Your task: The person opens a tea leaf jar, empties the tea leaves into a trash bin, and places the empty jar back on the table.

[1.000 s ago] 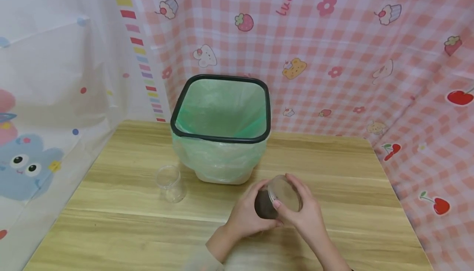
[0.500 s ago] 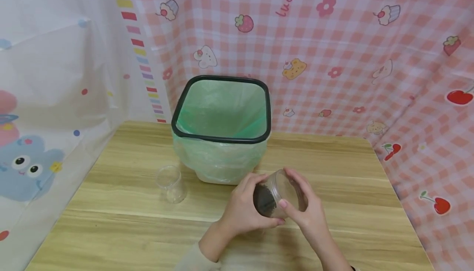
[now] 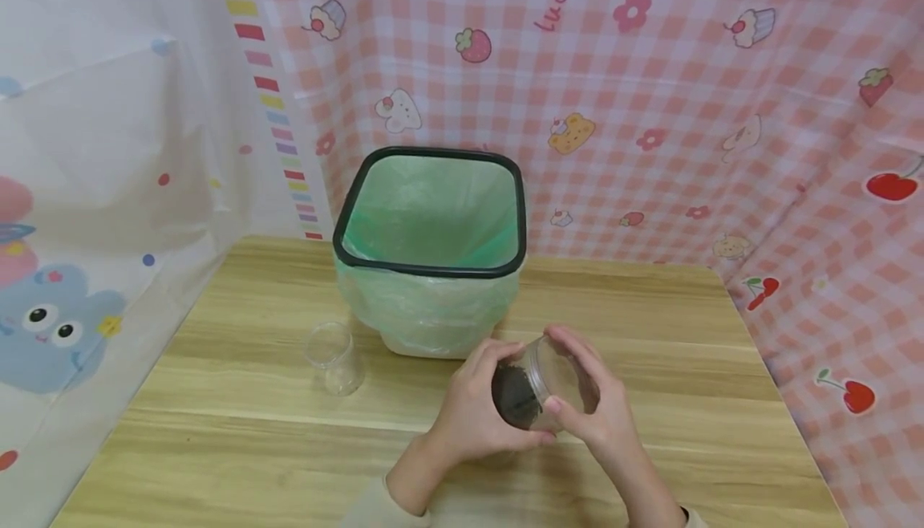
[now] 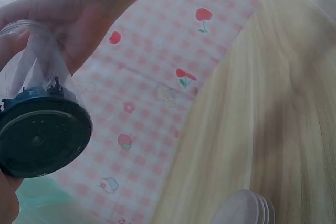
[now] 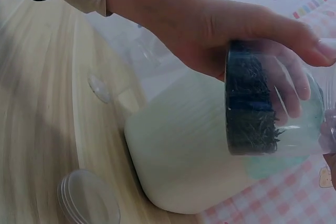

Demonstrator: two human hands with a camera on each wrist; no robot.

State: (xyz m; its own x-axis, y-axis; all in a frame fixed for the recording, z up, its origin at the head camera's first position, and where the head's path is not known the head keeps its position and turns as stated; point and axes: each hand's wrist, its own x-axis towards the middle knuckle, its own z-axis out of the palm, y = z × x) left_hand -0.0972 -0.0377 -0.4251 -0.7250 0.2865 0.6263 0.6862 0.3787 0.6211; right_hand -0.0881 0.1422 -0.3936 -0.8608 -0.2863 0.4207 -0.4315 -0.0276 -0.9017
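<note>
Your left hand [image 3: 471, 409] grips the dark-filled end of the tipped clear plastic jar [image 3: 521, 393], and your right hand [image 3: 608, 414] holds its ridged end, so it runs sideways above the table [image 3: 253, 464].

Your head camera looks forward and down, widest and farthest back: tabletop [image 3: 274, 464] across lower frame, bin [image 3: 433, 311] mid-frame. Your left wrist camera sits close, tilted, facing right hand [image 4: 65, 19] at upper left, jar [image 4: 47, 137] below; tabletop fills right side. Your right wrist camera, also close and tilted, faces left hand [image 5: 220, 30] at upper centre, bin's side beyond; tabletop at left. All three share jar; wrist views share clear disc [image 4: 237, 209] near bottom edge.
</note>
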